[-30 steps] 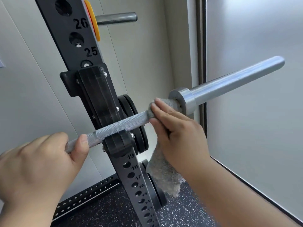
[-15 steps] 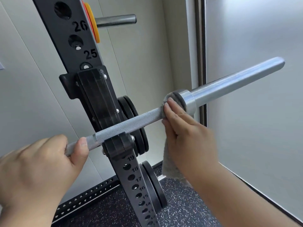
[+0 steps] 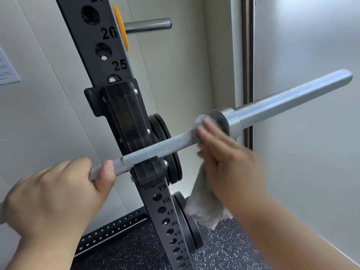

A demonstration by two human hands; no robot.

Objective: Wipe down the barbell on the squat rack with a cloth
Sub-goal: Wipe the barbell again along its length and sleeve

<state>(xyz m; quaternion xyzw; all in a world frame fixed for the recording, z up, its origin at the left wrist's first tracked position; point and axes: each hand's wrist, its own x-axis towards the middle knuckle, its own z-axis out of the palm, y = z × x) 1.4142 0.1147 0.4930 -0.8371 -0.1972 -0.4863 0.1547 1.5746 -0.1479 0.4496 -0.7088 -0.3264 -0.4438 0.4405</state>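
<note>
Pale walls [image 3: 39,117] behind; left hand [image 3: 58,195] grip clamped on barbell [image 3: 165,146], right hand [image 3: 228,160] grip pinching cloth [image 3: 204,205] beside collar [image 3: 228,120]; best wrap fully, then twist.

Pale wall panels [image 3: 39,117], dark speckled floor [image 3: 224,254], paper notice [image 3: 7,69].

Soft, diffuse light is filling the scene at a bright, even level; its source is lying outside the view. A long streak of glare is running along the top of the barbell [image 3: 292,98] sleeve at the right. Shadows are falling faint and soft-edged on the wall [image 3: 48,114] behind the rack upright [image 3: 91,36]. Motion blur is smearing the right hand [image 3: 229,158] and the cloth [image 3: 204,203] hanging under it, while the left hand [image 3: 54,195] and the bar's knurling beside it are reading sharp. The wide lens is leaning the upright and the wall seams off vertical toward the left edge. The speckled floor [image 3: 136,250] is showing slightly soft.
</note>
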